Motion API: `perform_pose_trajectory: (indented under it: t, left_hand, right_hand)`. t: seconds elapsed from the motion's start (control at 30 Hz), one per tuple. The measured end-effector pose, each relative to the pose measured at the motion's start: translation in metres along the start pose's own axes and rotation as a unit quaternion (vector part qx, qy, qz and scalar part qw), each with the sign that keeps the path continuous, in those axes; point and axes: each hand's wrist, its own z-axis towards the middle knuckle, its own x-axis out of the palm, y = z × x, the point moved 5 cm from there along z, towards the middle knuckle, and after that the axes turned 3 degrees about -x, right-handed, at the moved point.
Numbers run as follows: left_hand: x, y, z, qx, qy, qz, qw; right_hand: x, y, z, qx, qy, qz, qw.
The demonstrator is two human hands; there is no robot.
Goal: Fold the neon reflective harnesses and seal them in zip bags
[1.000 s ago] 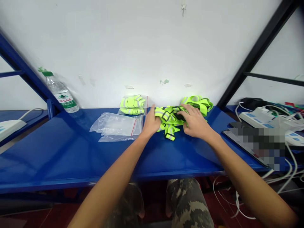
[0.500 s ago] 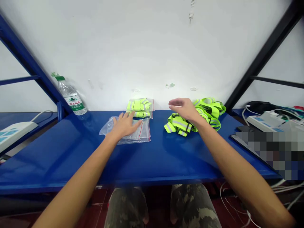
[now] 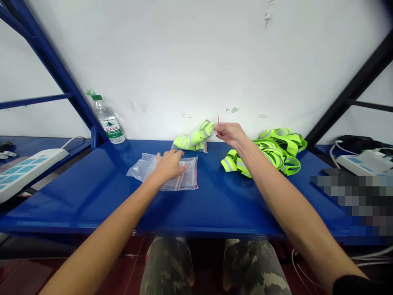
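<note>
My right hand (image 3: 229, 133) pinches the red-striped edge of a clear zip bag (image 3: 203, 132) with a folded yellow-green reflective strap inside. That bag is tilted up, its far end over another packed zip bag (image 3: 183, 142) lying by the wall. My left hand (image 3: 170, 166) is spread over several flat, clear zip bags (image 3: 189, 176), fingers apart and holding nothing. Whether its fingertips touch the bags I cannot tell. Beyond my right wrist lies a loose pile of yellow-green reflective straps (image 3: 276, 149), partly covered by my forearm.
A water bottle (image 3: 109, 123) with a green cap leans near the wall at the left of the blue table (image 3: 208, 209). Power strips (image 3: 30, 172) lie to the left and right. A dark flat object, partly blurred out, is at the right edge.
My right hand has moved from above the strap pile to the left and taken hold of a packed zip bag, lifting its edge. My left hand stays over the flat bags.
</note>
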Motion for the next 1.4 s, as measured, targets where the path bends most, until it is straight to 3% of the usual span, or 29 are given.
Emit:
perform_pose_trajectory:
  t: [0.07, 0.13, 0.23, 0.3, 0.4, 0.5, 0.7, 0.93, 1.1, 1.3, 1.33, 1.4]
  left_hand:
    - [-0.017, -0.036, 0.014, 0.068, -0.107, -0.12, 0.985]
    - [-0.023, -0.071, 0.027, 0.096, -0.149, -0.28, 0.944]
    - [-0.011, -0.112, 0.042, 0.063, -0.109, -0.427, 0.895]
    - [0.0, -0.127, 0.046, 0.042, -0.08, -0.459, 0.884]
    - [0.01, -0.139, 0.044, 0.094, -0.021, -0.466, 0.879]
    - [0.015, -0.142, 0.038, 0.161, 0.013, -0.453, 0.877]
    - [0.024, -0.134, 0.038, 0.164, -0.036, -0.373, 0.912]
    - [0.03, -0.133, 0.04, 0.182, 0.022, -0.488, 0.853]
    - [0.027, -0.134, 0.034, 0.193, 0.057, -0.491, 0.848]
    - [0.03, -0.136, 0.034, 0.193, 0.138, -0.535, 0.811]
    - [0.03, -0.135, 0.035, 0.175, 0.129, -0.544, 0.81]
    - [0.026, -0.129, 0.038, 0.123, 0.056, -0.556, 0.82]
  right_hand:
    - [-0.013, 0.014, -0.015, -0.045, 0.042, 0.003, 0.998]
    - [-0.024, 0.019, -0.031, -0.066, 0.086, -0.022, 0.994]
    - [-0.039, 0.013, -0.052, -0.065, 0.133, -0.084, 0.985]
    - [-0.046, 0.01, -0.063, -0.084, 0.162, -0.126, 0.975]
    - [-0.055, 0.007, -0.073, -0.119, 0.197, -0.177, 0.957]
    - [-0.062, 0.001, -0.075, -0.109, 0.207, -0.19, 0.954]
    - [-0.063, -0.01, -0.077, -0.076, 0.258, -0.181, 0.946]
    - [-0.07, -0.017, -0.072, -0.035, 0.251, -0.039, 0.967]
    - [-0.073, -0.016, -0.072, -0.051, 0.237, -0.06, 0.968]
    - [-0.07, -0.017, -0.075, -0.073, 0.226, -0.058, 0.97]
    - [-0.072, -0.017, -0.075, -0.078, 0.208, -0.065, 0.973]
    - [-0.079, -0.015, -0.072, -0.088, 0.138, -0.081, 0.983]
